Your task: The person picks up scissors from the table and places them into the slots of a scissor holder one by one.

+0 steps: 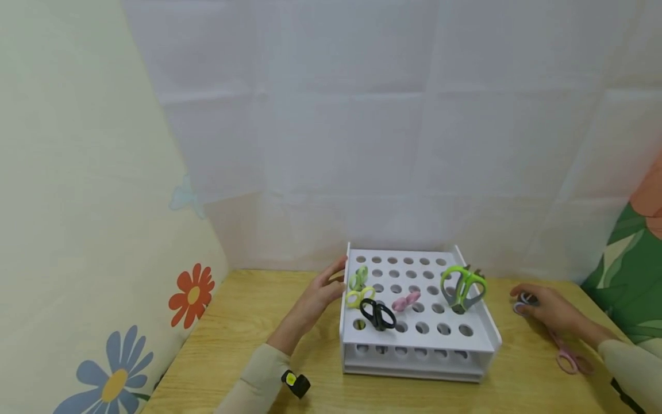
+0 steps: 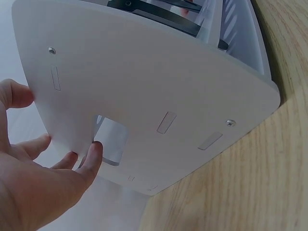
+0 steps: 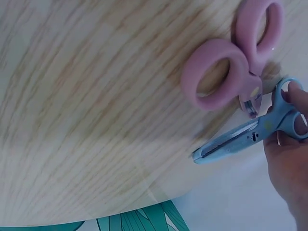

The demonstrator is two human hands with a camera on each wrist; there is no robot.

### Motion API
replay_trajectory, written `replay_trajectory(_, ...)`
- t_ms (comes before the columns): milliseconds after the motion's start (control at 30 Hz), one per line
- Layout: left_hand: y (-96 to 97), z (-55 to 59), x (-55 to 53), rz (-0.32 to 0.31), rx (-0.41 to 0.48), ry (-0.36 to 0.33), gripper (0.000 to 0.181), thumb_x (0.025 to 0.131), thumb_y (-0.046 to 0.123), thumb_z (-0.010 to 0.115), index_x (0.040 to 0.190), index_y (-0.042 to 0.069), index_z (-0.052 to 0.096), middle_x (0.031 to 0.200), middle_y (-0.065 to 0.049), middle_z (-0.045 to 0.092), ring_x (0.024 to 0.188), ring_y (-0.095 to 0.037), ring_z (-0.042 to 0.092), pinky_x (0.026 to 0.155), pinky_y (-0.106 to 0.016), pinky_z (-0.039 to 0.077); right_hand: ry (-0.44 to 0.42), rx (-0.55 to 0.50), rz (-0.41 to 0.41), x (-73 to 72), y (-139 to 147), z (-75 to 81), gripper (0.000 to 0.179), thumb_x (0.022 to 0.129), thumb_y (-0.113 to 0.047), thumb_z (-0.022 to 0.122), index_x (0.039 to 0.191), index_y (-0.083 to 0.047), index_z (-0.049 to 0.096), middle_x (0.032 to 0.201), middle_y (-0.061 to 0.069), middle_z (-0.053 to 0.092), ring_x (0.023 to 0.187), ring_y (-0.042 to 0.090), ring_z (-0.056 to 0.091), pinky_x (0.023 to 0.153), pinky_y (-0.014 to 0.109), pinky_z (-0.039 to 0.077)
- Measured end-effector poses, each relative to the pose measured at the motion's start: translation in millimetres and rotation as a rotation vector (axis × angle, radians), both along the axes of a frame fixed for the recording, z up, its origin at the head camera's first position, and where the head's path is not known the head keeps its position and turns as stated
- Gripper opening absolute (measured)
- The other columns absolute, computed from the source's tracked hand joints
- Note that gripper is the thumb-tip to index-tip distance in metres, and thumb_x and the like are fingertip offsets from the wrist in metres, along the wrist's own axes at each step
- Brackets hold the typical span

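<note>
On the table stands a white rack (image 1: 429, 339) with rows of round holes, several scissors standing in it handles up. My left hand (image 1: 315, 299) rests against its left side; in the left wrist view the fingertips (image 2: 94, 156) touch the side panel (image 2: 144, 86) near its edge and cut-out. Off to the right, my right hand (image 1: 550, 310) holds a pair of light blue scissors (image 3: 245, 137) by the handles, the blades pointing away from the hand over the table. Pink scissors (image 3: 219, 74) lie beside them on the wood.
In the rack are large green-and-grey scissors (image 1: 460, 290), black scissors (image 1: 379, 315), pink scissors (image 1: 405, 301), yellow scissors (image 1: 353, 299) and green scissors (image 1: 358, 279). A white sheet (image 1: 351, 144) hangs behind the table (image 1: 248, 345). Flower-patterned coverings flank both sides.
</note>
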State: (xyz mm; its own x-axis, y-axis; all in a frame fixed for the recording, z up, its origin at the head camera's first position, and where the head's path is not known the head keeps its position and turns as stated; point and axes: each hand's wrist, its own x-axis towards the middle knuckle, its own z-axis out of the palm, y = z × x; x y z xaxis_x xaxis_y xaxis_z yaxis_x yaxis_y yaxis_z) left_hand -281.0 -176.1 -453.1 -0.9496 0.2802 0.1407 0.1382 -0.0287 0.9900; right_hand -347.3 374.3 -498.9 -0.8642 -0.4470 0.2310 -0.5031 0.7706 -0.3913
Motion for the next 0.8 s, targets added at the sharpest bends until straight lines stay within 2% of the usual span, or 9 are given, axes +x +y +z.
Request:
replay_trajectory(167, 0.4, 1.6, 0.0, -0.002, 0.002, 0.004, 0.070, 0.095, 0.017, 0.059, 0.160, 0.018, 0.035, 0.161, -0.009, 0.030, 0.141, -0.033, 0.038, 0.112, -0.049, 0.034, -0.001, 0.004, 0.021, 2.8, 1, 5.3, 0.025, 0.081, -0.010, 0.085, 0.102, -0.008, 0.072, 0.100, 0.005, 0.070, 0.094, 0.033, 0.065, 0.081, 0.051, 0.052)
replay_trajectory(333, 0.3, 1.0, -0.2, -0.004, 0.006, 0.004, 0.070, 0.095, 0.017, 0.059, 0.160, 0.017, 0.034, 0.161, -0.009, 0.031, 0.141, -0.032, 0.039, 0.111, -0.047, 0.035, 0.015, 0.018, 0.058, 6.1, -1, 10.5, 0.021, 0.080, -0.012, 0.085, 0.097, -0.016, 0.073, 0.097, -0.004, 0.070, 0.092, 0.021, 0.065, 0.082, 0.043, 0.053)
replay_trajectory(533, 0.6, 1.4, -0.3, -0.010, 0.006, 0.001, 0.070, 0.095, 0.018, 0.060, 0.160, 0.019, 0.035, 0.161, -0.008, 0.031, 0.141, -0.031, 0.039, 0.111, -0.047, 0.035, 0.017, 0.011, 0.110, 8.1, -4, 17.9, 0.018, 0.081, -0.011, 0.084, 0.095, -0.013, 0.073, 0.094, -0.006, 0.070, 0.089, 0.011, 0.064, 0.077, 0.034, 0.053)
replay_trajectory(800, 0.9, 0.8, -0.5, 0.003, 0.006, -0.008, 0.070, 0.094, 0.017, 0.060, 0.160, 0.019, 0.036, 0.160, -0.008, 0.031, 0.141, -0.032, 0.038, 0.112, -0.048, 0.033, 0.113, -0.037, 0.215, 7.0, -11, 24.5, 0.018, 0.079, -0.004, 0.084, 0.093, -0.010, 0.074, 0.091, -0.004, 0.072, 0.086, 0.007, 0.064, 0.073, 0.026, 0.052)
